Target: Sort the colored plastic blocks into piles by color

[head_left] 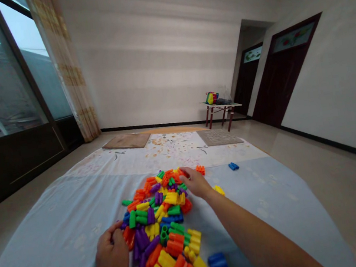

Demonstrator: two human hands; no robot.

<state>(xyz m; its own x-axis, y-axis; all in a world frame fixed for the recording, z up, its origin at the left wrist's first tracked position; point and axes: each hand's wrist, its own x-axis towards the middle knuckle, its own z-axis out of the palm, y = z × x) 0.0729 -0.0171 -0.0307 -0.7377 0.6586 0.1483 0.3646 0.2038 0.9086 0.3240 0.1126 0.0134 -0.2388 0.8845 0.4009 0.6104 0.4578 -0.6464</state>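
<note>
A heap of plastic building blocks in orange, yellow, green, purple and blue lies on a pale blue cloth spread over the floor. My left hand rests at the heap's near left edge, fingers curled against orange and purple blocks. My right hand reaches to the heap's far side, fingers closed on a red-orange block. A lone blue block and an orange block lie apart further out. A yellow block sits just right of my right wrist.
Beyond the blue cloth lies a patterned white sheet with two mats at its far edge. A small table with coloured items stands by the back wall near dark doors. A window and curtain line the left side.
</note>
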